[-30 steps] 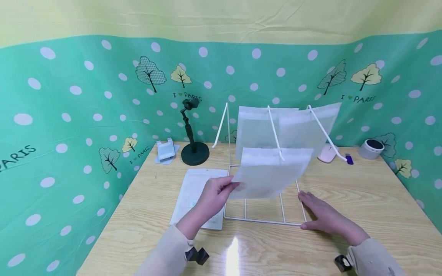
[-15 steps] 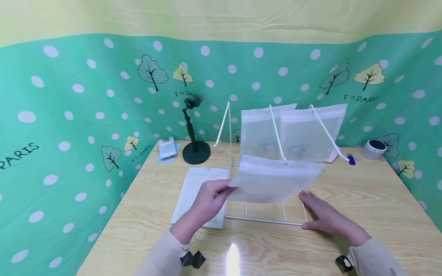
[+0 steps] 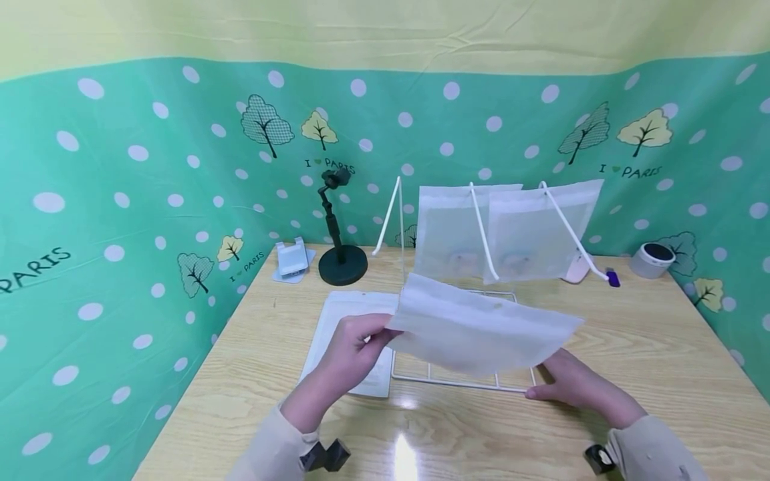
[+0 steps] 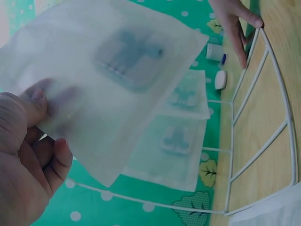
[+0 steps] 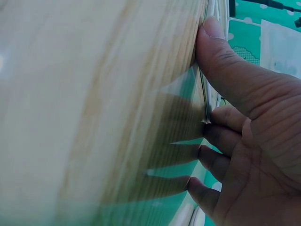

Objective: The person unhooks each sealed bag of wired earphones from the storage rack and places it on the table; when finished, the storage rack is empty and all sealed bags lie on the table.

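Left grip (image 3: 351, 341) pinching pouch (image 3: 481, 324), above table (image 3: 650, 347)

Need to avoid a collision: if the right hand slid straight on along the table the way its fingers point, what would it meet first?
The right hand already touches the wire rack at its base edge; straight on lie the base bars under the held pouch. Depth is uncertain.

A wooden table (image 3: 662, 347) carries a white wire rack (image 3: 463, 384), a flat pouch (image 3: 337, 327) and a black stand (image 3: 341, 265). Behind them sit a tape roll (image 3: 652, 259), a mouse (image 3: 575, 270) and a small white holder (image 3: 291, 260).
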`<control>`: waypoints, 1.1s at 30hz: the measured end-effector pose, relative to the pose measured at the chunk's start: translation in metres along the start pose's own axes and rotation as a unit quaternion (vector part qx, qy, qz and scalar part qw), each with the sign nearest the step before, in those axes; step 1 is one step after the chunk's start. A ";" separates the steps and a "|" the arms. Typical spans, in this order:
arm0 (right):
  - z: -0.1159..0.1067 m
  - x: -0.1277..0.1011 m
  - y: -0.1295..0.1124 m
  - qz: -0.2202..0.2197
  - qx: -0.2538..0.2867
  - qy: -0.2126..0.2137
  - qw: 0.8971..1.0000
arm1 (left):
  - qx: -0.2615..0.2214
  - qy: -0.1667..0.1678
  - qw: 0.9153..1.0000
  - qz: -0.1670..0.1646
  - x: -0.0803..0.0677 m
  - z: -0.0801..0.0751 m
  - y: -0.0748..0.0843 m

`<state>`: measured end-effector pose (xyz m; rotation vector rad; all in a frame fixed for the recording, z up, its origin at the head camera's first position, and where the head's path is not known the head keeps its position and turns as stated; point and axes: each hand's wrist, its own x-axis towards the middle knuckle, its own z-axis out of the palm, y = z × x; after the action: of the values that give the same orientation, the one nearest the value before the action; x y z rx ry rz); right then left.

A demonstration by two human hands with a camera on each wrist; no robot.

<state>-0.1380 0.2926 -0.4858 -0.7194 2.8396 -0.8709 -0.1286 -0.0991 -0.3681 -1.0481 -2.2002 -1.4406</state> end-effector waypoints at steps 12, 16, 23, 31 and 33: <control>-0.005 0.000 -0.003 0.064 -0.035 -0.054 0.996 | -0.094 0.081 0.991 -0.047 -0.013 -0.047 -0.008; -0.005 0.000 -0.003 0.077 -0.033 -0.060 0.995 | -0.117 0.138 0.982 -0.054 -0.021 -0.067 -0.012; -0.005 0.000 -0.004 0.081 -0.031 -0.066 0.994 | -0.155 0.220 0.959 -0.091 -0.040 -0.104 -0.024; -0.004 0.001 -0.003 0.087 -0.034 -0.073 0.993 | -0.195 0.262 0.940 -0.102 -0.066 -0.148 -0.042; -0.004 0.001 -0.003 0.088 -0.036 -0.072 0.993 | -0.178 0.267 0.939 -0.123 -0.074 -0.158 -0.046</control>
<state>-0.1385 0.2921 -0.4804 -0.5055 2.7656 -0.6668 -0.1320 -0.2796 -0.3727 -0.3939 -1.7534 -2.0026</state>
